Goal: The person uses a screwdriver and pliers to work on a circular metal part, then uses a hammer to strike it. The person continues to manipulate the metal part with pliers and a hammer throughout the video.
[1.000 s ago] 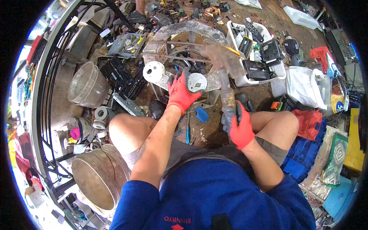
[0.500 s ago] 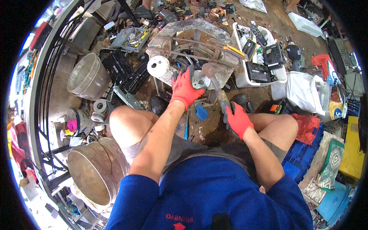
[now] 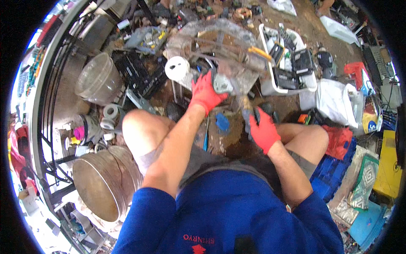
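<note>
My left hand [image 3: 206,94], in a red glove with dark fingertips, steadies a round grey metal part [image 3: 221,84] with holes, its fingers curled against the part's left edge. The part rests on a worn, dirty low bench [image 3: 249,78]. My right hand [image 3: 263,130], gloved alike, is wrapped round the handle of a hammer [image 3: 243,103]. Motion smears the hammer's head, close to the metal part, so I cannot tell whether they touch. Left of my left hand, a white round piece [image 3: 176,68] with holes lies at the bench's edge.
A white bin [image 3: 265,87] of black electronic parts stands right of the bench. To the left are a clear bucket [image 3: 94,86], black plastic pieces [image 3: 134,76] and a large drum [image 3: 96,186]. A blue piece [image 3: 222,122] and a blue screwdriver [image 3: 206,137] lie between my legs.
The hammer's head has shifted slightly and is now blurred. Both hands keep nearly the same places, my left still on the metal part. The whole view has shifted a little.
</note>
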`<action>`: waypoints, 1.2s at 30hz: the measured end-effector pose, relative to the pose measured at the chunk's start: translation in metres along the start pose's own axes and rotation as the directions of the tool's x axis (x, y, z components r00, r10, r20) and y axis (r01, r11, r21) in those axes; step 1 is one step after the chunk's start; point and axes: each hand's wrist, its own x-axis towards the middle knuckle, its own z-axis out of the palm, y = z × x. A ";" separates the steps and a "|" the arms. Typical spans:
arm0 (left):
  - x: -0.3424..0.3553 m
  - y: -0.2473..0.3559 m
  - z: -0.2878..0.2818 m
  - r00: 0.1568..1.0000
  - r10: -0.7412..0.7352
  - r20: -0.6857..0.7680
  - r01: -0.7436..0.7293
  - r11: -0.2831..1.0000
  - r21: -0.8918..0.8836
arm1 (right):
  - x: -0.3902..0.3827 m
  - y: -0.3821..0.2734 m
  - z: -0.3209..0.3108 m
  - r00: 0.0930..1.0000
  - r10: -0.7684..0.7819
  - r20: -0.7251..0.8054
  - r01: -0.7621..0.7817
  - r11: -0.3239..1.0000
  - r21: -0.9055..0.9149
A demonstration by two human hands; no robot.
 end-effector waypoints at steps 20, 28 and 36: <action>0.006 -0.010 0.006 0.996 0.054 -0.073 -0.060 0.995 -0.080 | 0.006 0.017 0.007 0.963 0.248 0.107 -0.245 0.969 -0.045; -0.006 -0.019 0.016 0.986 0.056 -0.154 -0.103 0.941 -0.322 | -0.019 0.046 -0.004 0.978 0.202 0.043 -0.192 0.810 0.554; 0.004 -0.020 0.008 0.986 -0.011 0.167 0.149 0.515 -0.844 | -0.013 0.045 -0.017 0.959 0.282 0.035 -0.257 0.809 0.529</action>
